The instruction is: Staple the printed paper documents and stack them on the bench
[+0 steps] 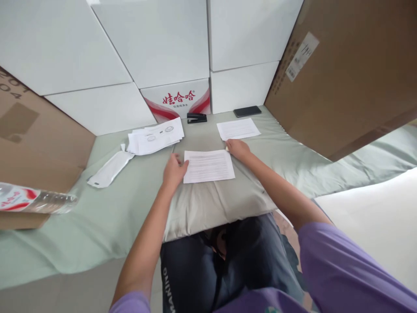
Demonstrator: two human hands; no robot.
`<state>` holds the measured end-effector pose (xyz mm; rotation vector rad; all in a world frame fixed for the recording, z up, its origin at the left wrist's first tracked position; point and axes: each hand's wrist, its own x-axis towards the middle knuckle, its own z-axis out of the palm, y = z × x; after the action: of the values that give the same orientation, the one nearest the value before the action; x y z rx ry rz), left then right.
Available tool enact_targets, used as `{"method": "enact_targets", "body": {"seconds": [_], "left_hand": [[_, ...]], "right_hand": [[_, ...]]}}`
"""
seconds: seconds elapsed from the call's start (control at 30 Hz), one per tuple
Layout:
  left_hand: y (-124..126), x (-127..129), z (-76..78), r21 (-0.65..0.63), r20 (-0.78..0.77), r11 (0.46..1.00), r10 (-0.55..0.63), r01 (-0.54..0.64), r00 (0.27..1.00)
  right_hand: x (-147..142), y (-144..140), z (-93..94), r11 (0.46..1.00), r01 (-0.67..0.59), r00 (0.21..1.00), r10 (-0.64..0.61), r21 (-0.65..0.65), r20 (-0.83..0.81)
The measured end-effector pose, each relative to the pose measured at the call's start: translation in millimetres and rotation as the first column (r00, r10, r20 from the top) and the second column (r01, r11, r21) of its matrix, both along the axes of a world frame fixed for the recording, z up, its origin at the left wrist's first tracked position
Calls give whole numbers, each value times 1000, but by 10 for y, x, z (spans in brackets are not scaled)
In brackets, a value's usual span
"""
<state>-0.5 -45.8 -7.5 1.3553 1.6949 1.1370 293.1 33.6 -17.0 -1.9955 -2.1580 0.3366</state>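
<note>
A printed sheet of paper (209,166) lies flat before me near the front edge of the cloth-covered surface. My left hand (174,171) is at its left side, the thumb touching the edge and the other fingers loosely curled and apart from the thumb. At the sheet's upper right corner, my right hand (239,150) has its fingers closed in a pinch on the corner; the fingertips are partly hidden. Just beyond that hand lies a second printed paper (238,128). A pile of papers with round stamps (156,137) is to the left, beyond my left hand.
A black stapler (196,118) and a dark phone (247,111) lie at the back, before stacked white boxes (176,100). On the left are a white plastic packet (110,169), a water bottle (48,201) and a cardboard box (42,143). Another large carton (339,78) stands right.
</note>
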Motion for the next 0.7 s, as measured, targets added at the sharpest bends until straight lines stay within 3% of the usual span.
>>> {"method": "enact_targets", "body": {"seconds": [0.07,0.1,0.23,0.3,0.37,0.47,0.7], "left_hand": [[75,125,143,186,-309,982,80,-22,948],[140,240,191,185,-370,982,32,39,929],[533,936,192,-25,-275,940,-334,341,901],[717,1254,135,-188,-52,882,-448,432,893],[836,1446,97,-263,91,858,-434,442,896],[898,1516,88,-322,197,827,-418,461,887],[845,1558,113,-406,212,838,-300,363,930]], "right_hand": [[11,-5,-9,1000,-10,1000,10,18,-3],[16,-5,-12,999,-20,1000,20,25,-2],[26,-2,-4,998,-51,999,51,37,16],[29,-3,8,998,-61,998,61,27,20],[32,-6,13,998,-64,998,64,13,21],[35,-6,2,998,-63,998,63,13,25],[14,5,-15,998,-57,998,57,8,19]]}}
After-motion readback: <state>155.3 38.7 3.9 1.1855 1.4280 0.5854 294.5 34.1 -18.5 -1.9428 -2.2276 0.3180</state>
